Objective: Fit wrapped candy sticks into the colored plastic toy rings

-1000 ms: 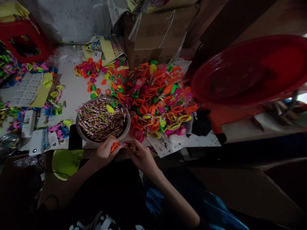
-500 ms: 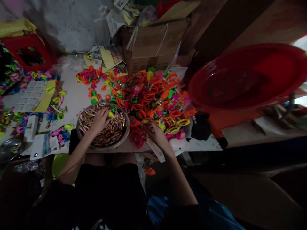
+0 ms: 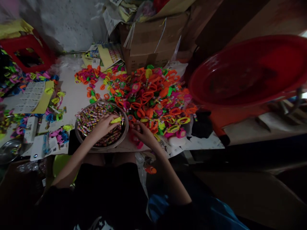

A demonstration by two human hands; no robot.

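My left hand [image 3: 103, 126] is over the metal bowl [image 3: 125, 134], its fingers closed on a yellow plastic piece [image 3: 116, 120], perhaps part of a toy watch. Small rolls in printed wrappers [image 3: 87, 119] fill the bowl. Just right of the rim, my right hand [image 3: 145, 134] has curled fingers at the near edge of a heap of bright plastic toy watches [image 3: 147, 95]. Anything between those fingertips is too dark and small to make out. Pink watches [image 3: 137, 142] lie beneath and beside this hand.
Behind the heap stands a cardboard box [image 3: 155, 35]. A large red basin [image 3: 249, 73] is at the right. To the left are printed sheets [image 3: 30, 95], more colourful plastic pieces, a white box [image 3: 38, 148] and a small metal dish [image 3: 11, 151]. A red stool [image 3: 27, 52] stands farther back.
My left hand has shifted right and towards me within the bowl, and the yellow piece now sticks out from its fingers. My right hand has moved left from the heap towards the bowl's rim.
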